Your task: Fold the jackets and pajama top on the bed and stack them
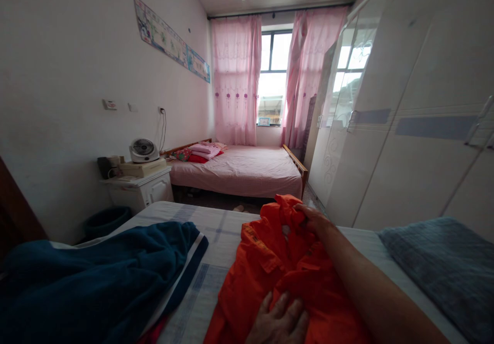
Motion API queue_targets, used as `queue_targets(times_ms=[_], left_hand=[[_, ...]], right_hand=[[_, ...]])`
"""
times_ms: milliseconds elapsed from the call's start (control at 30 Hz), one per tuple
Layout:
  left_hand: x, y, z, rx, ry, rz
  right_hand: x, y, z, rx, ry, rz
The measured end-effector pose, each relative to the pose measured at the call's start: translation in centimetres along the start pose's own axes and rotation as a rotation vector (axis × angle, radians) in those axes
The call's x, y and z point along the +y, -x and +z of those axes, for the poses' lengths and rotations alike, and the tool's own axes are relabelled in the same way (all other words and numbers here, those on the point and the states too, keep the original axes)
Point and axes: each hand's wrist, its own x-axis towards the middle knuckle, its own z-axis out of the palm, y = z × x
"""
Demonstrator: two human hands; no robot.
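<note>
An orange jacket (pixel 254 261) lies rumpled on the near bed, its collar end pointing away from me. At the far end my right hand (pixel 312 220) pinches the fabric near the collar, with thumb and fingers closed on it. Lower down, my left hand (pixel 280 319) rests on the front of the jacket, fingers spread and lying flat; its wrist is cut off by the bottom edge. A dark teal garment (pixel 104 277) with a white stripe lies in a heap to the left of the jacket, apart from it.
At the right edge of the near bed (pixel 210 254) lies a grey-blue folded cloth (pixel 440 267). A white bedside cabinet (pixel 156 189) holds a small fan (pixel 144 150), with a dark bin (pixel 106 220) below. Beyond stands a pink bed (pixel 247 172). White wardrobes (pixel 409 174) line the right.
</note>
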Motion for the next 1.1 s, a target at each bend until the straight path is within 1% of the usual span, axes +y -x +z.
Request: queue_targets(times_ms=[67,133,167,233,267,333,367,400,467,500,567,633,700,733,800,833,867,900,933,1033,1067,1100], left_hand=[[0.1,-0.4,-0.8,-0.115,0.06,-0.033],[0.2,-0.7,-1.8,-0.221,0.135,-0.08],[0.3,-0.9,-2.4,-0.262,0.176,-0.101],[0.4,-0.9,-3.6,-0.315,0.262,-0.122],[0.4,-0.9,-4.2,-0.32,0.3,-0.127],[0.6,-0.7,-5.1,-0.272,0.351,-0.152],[0.7,-0.7,-5.3,-0.235,0.367,-0.172],[0.8,-0.6,-5.4,-0.204,0.381,-0.192],[1.1,-0.7,-5.4,-0.181,0.408,-0.214],[1.2,-0.7,-5.3,-0.188,0.413,-0.217],[1.4,-0.9,-5.5,-0.219,0.391,-0.18],[1.5,-1.1,-6.5,-0.252,0.341,-0.119],[1.5,-1.5,-8.7,-0.258,0.285,-0.072],[1.6,-1.8,-10.2,-0.234,0.256,-0.06],[1.7,-2.6,-12.9,-0.124,0.186,-0.062],[1.7,-3.1,-13.8,-0.069,0.148,-0.067],[1.8,-3.5,-14.3,-0.042,0.121,-0.076],[1.9,-3.7,-14.3,-0.06,0.108,-0.1],[2.0,-3.7,-13.8,-0.126,0.121,-0.134],[2.2,-2.7,-10.8,-0.43,0.293,-0.214],[2.3,-2.3,-9.9,-0.489,0.352,-0.234],[2.4,-1.9,-9.2,-0.515,0.399,-0.248]], right_hand=[[-1.3,0.4,-0.8,0.001,0.025,-0.034],[-2.7,1.8,-2.2,0.014,0.049,-0.089],[-3.2,3.0,-3.0,0.008,0.069,-0.133],[-3.8,6.1,-4.6,-0.075,0.194,-0.285],[-3.7,7.9,-5.3,-0.142,0.303,-0.369],[-2.8,11.3,-6.4,-0.27,0.559,-0.483],[-2.2,12.8,-6.9,-0.305,0.665,-0.496],[-1.5,13.9,-7.2,-0.308,0.732,-0.475],[-0.6,15.2,-7.8,-0.251,0.768,-0.43],[-0.5,15.2,-7.9,-0.201,0.751,-0.414],[-1.1,14.3,-8.1,-0.096,0.719,-0.347],[-2.3,12.5,-7.8,-0.038,0.722,-0.252],[-3.3,10.3,-7.0,-0.052,0.754,-0.176],[-3.5,9.2,-6.5,-0.076,0.769,-0.16],[-3.3,7.5,-5.2,-0.15,0.803,-0.136],[-2.9,6.9,-4.5,-0.19,0.825,-0.115],[-2.5,6.5,-3.9,-0.228,0.85,-0.09],[-2.0,6.4,-3.3,-0.263,0.877,-0.062],[-1.5,6.3,-2.8,-0.294,0.903,-0.035],[-1.1,6.8,-2.0,-0.355,0.978,0.017],[-1.5,7.0,-2.0,-0.36,1.001,0.013],[-2.1,7.2,-2.1,-0.355,1.021,-0.005]])
